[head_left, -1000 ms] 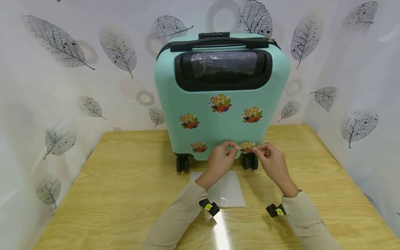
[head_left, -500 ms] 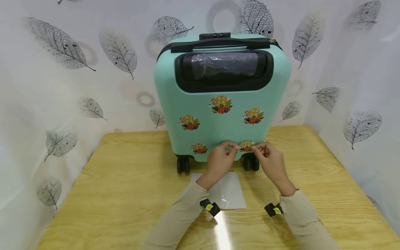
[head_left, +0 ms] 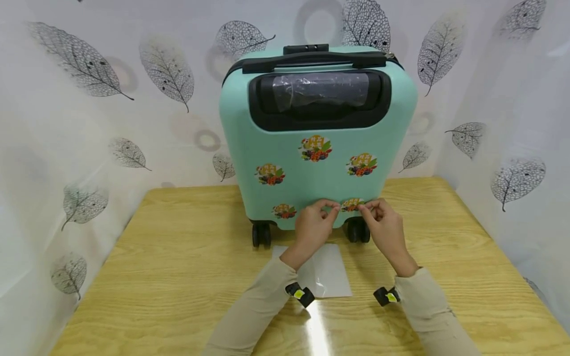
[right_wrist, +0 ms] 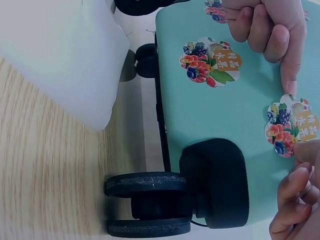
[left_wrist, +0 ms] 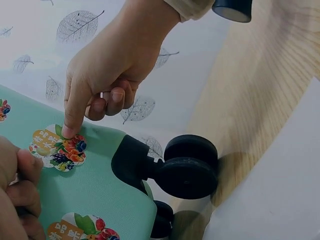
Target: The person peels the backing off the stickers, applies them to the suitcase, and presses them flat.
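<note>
A mint-green suitcase (head_left: 303, 183) stands upright on its wheels. Low on its right side, in the head view, is a fruit-print sticker (head_left: 352, 204), between my two hands. My left hand (head_left: 313, 225) pinches its left edge with thumb and forefinger, and my right hand (head_left: 386, 230) pinches the opposite edge. In the left wrist view the right thumb (left_wrist: 72, 112) lies on the rim of the sticker (left_wrist: 59, 150). The right wrist view has the sticker (right_wrist: 290, 125) close against the shell; whether all of it touches is unclear. Other fingers are curled in.
Several matching stickers, such as the top one (head_left: 315, 148), are on the suitcase front. A black wheel (head_left: 357, 230) sits just below the held sticker. A whitish sheet (head_left: 327, 272) lies on the wooden table (head_left: 178, 287). Leaf-patterned cloth (head_left: 178, 138) hangs behind.
The held sticker has shifted slightly upward on the suitcase. My right hand has risen a little and moved slightly left; the left hand has barely moved, and both keep their pinch.
</note>
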### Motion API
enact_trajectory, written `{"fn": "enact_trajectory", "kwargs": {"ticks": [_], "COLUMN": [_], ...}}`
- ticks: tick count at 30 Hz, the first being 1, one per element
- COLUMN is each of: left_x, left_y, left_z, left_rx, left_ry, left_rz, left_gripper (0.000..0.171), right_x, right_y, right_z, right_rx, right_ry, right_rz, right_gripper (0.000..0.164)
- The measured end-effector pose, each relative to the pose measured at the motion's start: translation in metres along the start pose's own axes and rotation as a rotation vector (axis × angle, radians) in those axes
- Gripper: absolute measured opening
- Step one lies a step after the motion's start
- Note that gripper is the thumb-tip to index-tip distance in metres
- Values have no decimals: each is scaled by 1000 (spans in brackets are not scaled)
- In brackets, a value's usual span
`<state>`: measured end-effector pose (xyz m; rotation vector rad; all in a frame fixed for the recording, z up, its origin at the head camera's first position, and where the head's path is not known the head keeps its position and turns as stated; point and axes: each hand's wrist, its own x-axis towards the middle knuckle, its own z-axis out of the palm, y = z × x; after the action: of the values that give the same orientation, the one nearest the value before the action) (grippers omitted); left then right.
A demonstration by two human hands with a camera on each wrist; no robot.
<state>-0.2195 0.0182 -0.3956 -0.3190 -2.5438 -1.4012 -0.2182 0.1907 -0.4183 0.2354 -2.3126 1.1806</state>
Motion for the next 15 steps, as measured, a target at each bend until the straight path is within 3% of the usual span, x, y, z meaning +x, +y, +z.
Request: {"fn": "enact_trajectory", "kwargs": {"ticks": [15], "left_x": [3], "left_y": [-5], "left_z": [-1], "left_rx": [-42], "left_ry": [-32], "left_rz": [-20], "left_gripper": [22], "right_x": [1], "right_y": [-1], "right_z": [2], "right_rx": [20], "right_ry": [0], "right_rz": [24], "right_gripper": [12]}}
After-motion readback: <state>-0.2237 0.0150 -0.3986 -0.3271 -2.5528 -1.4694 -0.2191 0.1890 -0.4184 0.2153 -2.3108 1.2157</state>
